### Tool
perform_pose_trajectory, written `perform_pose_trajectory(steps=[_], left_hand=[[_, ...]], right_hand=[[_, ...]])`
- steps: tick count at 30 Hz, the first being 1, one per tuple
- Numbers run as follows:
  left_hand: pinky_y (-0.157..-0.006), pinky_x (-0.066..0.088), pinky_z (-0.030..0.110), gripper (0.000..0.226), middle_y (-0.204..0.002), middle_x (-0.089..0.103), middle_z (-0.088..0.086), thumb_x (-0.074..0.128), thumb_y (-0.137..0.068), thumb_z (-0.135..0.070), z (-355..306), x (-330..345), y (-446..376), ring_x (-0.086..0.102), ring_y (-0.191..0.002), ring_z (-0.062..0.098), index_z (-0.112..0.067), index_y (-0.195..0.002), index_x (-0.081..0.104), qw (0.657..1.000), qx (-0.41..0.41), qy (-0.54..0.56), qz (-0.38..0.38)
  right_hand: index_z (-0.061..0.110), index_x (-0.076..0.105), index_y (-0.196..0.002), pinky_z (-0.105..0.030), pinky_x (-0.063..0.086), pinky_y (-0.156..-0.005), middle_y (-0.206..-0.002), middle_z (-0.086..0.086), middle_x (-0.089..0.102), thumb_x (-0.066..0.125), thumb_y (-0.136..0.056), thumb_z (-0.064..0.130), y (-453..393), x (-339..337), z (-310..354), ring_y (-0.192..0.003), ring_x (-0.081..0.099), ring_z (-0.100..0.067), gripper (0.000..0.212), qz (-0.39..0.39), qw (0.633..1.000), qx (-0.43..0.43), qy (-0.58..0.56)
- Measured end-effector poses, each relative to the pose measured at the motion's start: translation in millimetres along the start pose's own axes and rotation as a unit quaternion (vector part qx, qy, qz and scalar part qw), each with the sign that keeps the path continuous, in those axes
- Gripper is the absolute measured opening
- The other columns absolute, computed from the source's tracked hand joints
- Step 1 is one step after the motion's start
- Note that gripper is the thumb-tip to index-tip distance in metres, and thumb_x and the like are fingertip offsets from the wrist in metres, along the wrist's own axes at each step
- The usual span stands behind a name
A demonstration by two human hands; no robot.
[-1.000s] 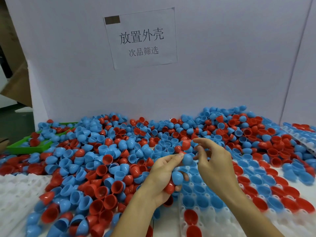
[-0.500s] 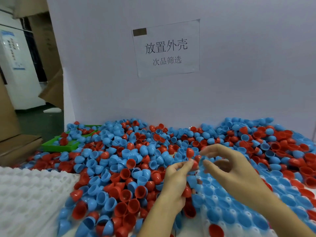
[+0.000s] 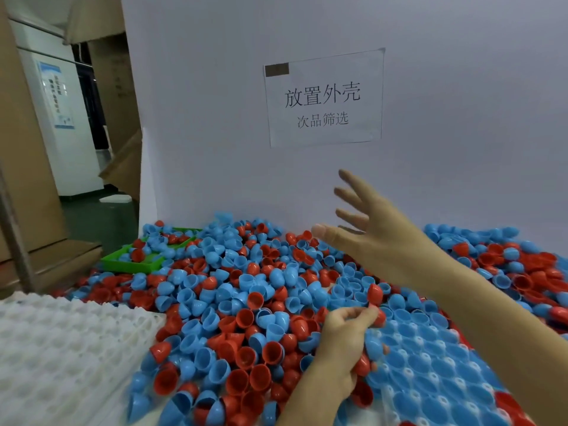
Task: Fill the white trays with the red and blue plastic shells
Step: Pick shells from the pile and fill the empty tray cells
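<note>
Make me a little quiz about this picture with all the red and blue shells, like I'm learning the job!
1. True or false: the right hand is raised above the pile of shells with its fingers spread and nothing in it.
2. Which colour fills most of the pockets in the white tray at the lower right? A) red B) blue C) green
3. Fill the gap: the left hand holds several ____ in its curled fingers.

Key: 1 true. 2 B. 3 shells, red and blue ones.
</note>
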State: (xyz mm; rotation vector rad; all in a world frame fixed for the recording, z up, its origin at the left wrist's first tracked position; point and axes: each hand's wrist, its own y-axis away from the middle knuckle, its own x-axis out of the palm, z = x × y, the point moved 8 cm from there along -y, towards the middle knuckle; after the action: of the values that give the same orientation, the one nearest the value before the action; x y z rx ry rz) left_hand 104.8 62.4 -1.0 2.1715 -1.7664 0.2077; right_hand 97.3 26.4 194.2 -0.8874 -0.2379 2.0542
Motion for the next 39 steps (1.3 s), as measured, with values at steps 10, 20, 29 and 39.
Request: perform_pose_trajectory(steps=[10,20,29,39], left_hand=[[-0.038,0.040,0.022,0.030,-0.098,0.074,0.003,0.070,-0.095,-0.031,-6.2,1.1,4.8,0.065,-0.055,0.017,-0.005,-0.109,0.065,1.000,0.008,-0.014,0.004],[-0.041,0.043,0.024,0.023,-0.093,0.069,0.007,0.082,-0.084,-0.020,-13.3,0.4,8.1,0.063,-0.064,0.020,-0.026,-0.097,0.064,0.997,0.074,-0.038,-0.009],[-0.066,0.052,0.017,0.027,-0.095,0.069,0.000,0.087,-0.079,-0.027,-34.4,13.6,20.3,0.065,-0.071,0.006,-0.034,-0.085,0.061,0.957,0.225,-0.185,0.002],[-0.064,0.056,0.022,0.018,-0.102,0.072,0.000,0.078,-0.088,-0.021,-31.3,20.5,20.1,0.071,-0.076,0.015,-0.024,-0.104,0.070,0.970,0.201,-0.132,0.046]], right_hand=[[0.036,0.066,-0.114,-0.021,0.053,-0.081,-0.111,0.022,0.064,0.069,-0.092,0.025,67.9,-19.8,-86.1,-0.099,0.061,0.003,0.025,-0.090,0.978,0.101,0.159],[0.039,0.066,-0.100,-0.017,0.055,-0.071,-0.094,0.016,0.069,0.066,-0.094,0.022,92.7,-30.7,-120.9,-0.084,0.065,0.002,0.018,-0.122,0.972,0.133,0.150],[0.037,0.065,-0.099,-0.018,0.055,-0.064,-0.084,0.011,0.067,0.074,-0.086,0.037,104.3,-35.5,-113.3,-0.071,0.065,-0.004,0.016,-0.138,0.967,0.149,0.157],[0.038,0.068,-0.078,-0.005,0.046,-0.060,-0.066,0.021,0.067,0.072,-0.089,0.007,109.9,-43.2,-103.8,-0.067,0.064,0.009,0.033,-0.157,0.965,0.118,0.171]])
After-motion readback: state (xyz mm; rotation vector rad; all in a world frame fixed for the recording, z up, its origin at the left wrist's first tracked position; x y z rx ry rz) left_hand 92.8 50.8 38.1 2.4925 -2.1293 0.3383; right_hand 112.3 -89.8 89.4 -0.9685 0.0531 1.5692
